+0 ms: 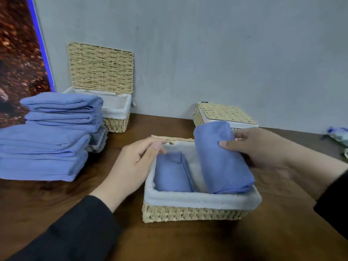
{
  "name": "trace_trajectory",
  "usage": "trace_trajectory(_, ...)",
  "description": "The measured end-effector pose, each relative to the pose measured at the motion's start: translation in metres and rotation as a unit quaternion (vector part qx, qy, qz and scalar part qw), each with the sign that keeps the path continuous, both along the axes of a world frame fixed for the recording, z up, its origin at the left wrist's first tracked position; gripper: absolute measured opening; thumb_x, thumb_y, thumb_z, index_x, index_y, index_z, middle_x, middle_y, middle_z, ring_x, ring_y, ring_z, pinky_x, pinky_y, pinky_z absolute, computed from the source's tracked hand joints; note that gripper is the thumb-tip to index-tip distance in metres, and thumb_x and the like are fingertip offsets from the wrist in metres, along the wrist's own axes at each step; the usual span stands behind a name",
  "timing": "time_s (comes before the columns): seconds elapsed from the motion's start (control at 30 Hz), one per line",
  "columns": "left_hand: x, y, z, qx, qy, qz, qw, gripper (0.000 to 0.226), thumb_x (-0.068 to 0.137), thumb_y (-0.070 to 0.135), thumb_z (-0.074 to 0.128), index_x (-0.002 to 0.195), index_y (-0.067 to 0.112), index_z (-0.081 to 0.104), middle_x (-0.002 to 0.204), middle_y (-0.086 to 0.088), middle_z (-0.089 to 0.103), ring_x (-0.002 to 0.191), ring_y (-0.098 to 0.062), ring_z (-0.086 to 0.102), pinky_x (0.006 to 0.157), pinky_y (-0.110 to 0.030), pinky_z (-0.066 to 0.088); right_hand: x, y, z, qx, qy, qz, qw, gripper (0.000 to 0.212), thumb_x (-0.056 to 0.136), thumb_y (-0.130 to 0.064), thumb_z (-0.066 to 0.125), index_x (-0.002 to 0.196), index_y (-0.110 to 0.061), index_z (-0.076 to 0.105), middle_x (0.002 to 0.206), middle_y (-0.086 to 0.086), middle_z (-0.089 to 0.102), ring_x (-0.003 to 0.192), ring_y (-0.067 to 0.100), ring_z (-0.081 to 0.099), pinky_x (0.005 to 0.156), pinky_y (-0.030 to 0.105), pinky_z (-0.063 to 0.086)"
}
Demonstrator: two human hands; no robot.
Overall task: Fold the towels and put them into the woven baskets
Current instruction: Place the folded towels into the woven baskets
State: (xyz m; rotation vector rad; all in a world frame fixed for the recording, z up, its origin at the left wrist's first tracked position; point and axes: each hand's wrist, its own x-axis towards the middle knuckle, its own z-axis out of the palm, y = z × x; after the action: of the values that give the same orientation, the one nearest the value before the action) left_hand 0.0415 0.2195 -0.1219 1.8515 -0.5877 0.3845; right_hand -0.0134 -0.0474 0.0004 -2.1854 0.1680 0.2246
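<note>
A woven basket (192, 213) with a white liner stands in front of me on the wooden table. One folded blue towel (172, 174) lies in its left half. My right hand (261, 147) grips a second folded blue towel (222, 161), tilted over the basket's right half with its near end down at the rim. My left hand (135, 162) rests on the basket's left rim, fingers curled over the liner's edge. A stack of folded blue towels (49, 138) sits at the left.
A larger lined basket (116, 110) with its lid raised stands at the back left against the grey wall. A small woven basket (224, 113) with a shut lid stands behind the towel. A patterned item (339, 134) lies at the far right.
</note>
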Motion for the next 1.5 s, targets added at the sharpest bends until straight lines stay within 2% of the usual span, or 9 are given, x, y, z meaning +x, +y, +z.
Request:
trace_trajectory(0.1, 0.005, -0.003, -0.009, 0.016, -0.031, 0.025, 0.999, 0.045, 0.098, 0.049, 0.035, 0.089, 0.026, 0.073, 0.104, 0.028, 0.070, 0.113, 0.002, 0.060, 0.095, -0.014, 0.041, 0.013, -0.001, -0.013, -0.203, -0.017, 0.031, 0.978, 0.015, 0.096, -0.043, 0.065, 0.096, -0.031, 0.073, 0.084, -0.014, 0.075, 0.074, 0.005, 0.070, 0.057, 0.016, 0.047)
trace_trajectory(0.23, 0.005, -0.003, -0.010, 0.011, -0.050, 0.027, 0.998, 0.048, 0.099, 0.047, 0.034, 0.083, 0.022, 0.072, 0.106, 0.030, 0.067, 0.112, 0.003, 0.058, 0.095, -0.012, 0.037, 0.028, 0.002, -0.037, -0.275, 0.002, 0.032, 0.961, 0.042, 0.092, -0.051, 0.065, 0.109, -0.013, 0.071, 0.106, 0.010, 0.074, 0.096, 0.025, 0.069, 0.088, 0.040, 0.054)
trace_trajectory(0.33, 0.004, -0.004, -0.009, 0.016, -0.050, 0.026, 0.998, 0.051, 0.099, 0.048, 0.034, 0.082, 0.020, 0.072, 0.104, 0.033, 0.067, 0.111, 0.001, 0.059, 0.096, -0.012, 0.037, 0.030, 0.005, -0.049, -0.318, 0.027, 0.052, 0.946, 0.050, 0.095, -0.051, 0.060, 0.103, -0.002, 0.068, 0.104, 0.018, 0.071, 0.077, 0.023, 0.059, 0.071, 0.036, 0.045)
trace_trajectory(0.5, 0.006, -0.003, -0.010, 0.019, -0.061, 0.020, 0.998, 0.050, 0.101, 0.046, 0.034, 0.091, 0.019, 0.075, 0.099, 0.031, 0.067, 0.108, -0.001, 0.060, 0.097, -0.013, 0.036, 0.020, 0.010, -0.021, -0.481, -0.128, 0.058, 0.865, 0.047, 0.091, -0.063, 0.058, 0.119, -0.026, 0.061, 0.109, -0.008, 0.066, 0.095, 0.015, 0.060, 0.079, 0.032, 0.050)
trace_trajectory(0.73, 0.006, -0.003, -0.010, 0.029, -0.082, 0.021, 0.996, 0.046, 0.103, 0.040, 0.035, 0.094, 0.019, 0.076, 0.101, 0.025, 0.067, 0.104, 0.004, 0.061, 0.098, -0.012, 0.034, 0.011, 0.017, -0.013, -0.468, -0.002, 0.302, 0.831, 0.095, 0.077, -0.078, 0.064, 0.155, -0.053, 0.016, 0.156, -0.033, 0.030, 0.139, 0.000, 0.036, 0.112, 0.026, 0.034)
trace_trajectory(0.9, 0.006, -0.002, -0.010, 0.033, -0.085, 0.018, 0.996, 0.044, 0.104, 0.038, 0.036, 0.095, 0.021, 0.076, 0.099, 0.021, 0.068, 0.102, 0.001, 0.062, 0.098, -0.016, 0.036, 0.020, 0.009, -0.031, -0.514, 0.059, 0.306, 0.799, 0.098, 0.080, -0.077, 0.061, 0.156, -0.052, 0.004, 0.126, -0.015, 0.054, 0.099, 0.010, 0.051, 0.086, 0.028, 0.045)
trace_trajectory(1.1, 0.006, -0.002, -0.011, 0.027, -0.084, 0.016, 0.996, 0.047, 0.103, 0.038, 0.036, 0.093, 0.018, 0.076, 0.098, 0.025, 0.069, 0.103, -0.002, 0.064, 0.099, -0.021, 0.038, 0.030, 0.008, -0.041, -0.524, 0.077, 0.332, 0.780, 0.090, 0.081, -0.076, 0.059, 0.153, -0.048, 0.013, 0.115, -0.010, 0.053, 0.097, 0.016, 0.055, 0.087, 0.037, 0.052)
trace_trajectory(1.37, 0.005, -0.004, -0.012, 0.028, -0.094, 0.025, 0.995, 0.046, 0.103, 0.038, 0.036, 0.092, 0.016, 0.076, 0.096, 0.023, 0.069, 0.102, 0.002, 0.062, 0.099, -0.022, 0.038, 0.033, 0.014, -0.045, -0.522, 0.090, 0.324, 0.783, 0.090, 0.082, -0.075, 0.060, 0.154, -0.046, 0.015, 0.141, -0.005, 0.053, 0.118, 0.021, 0.055, 0.100, 0.042, 0.048)
trace_trajectory(1.5, 0.000, 0.008, -0.008, 0.046, -0.172, 0.087, 0.980, 0.038, 0.103, 0.034, 0.043, 0.098, 0.015, 0.076, 0.099, 0.012, 0.070, 0.103, 0.000, 0.059, 0.096, -0.037, 0.044, 0.030, 0.012, -0.031, -0.438, 0.089, 0.312, 0.839, 0.085, 0.076, -0.084, 0.059, 0.149, -0.052, 0.030, 0.144, -0.023, 0.049, 0.123, 0.005, 0.052, 0.106, 0.031, 0.044)
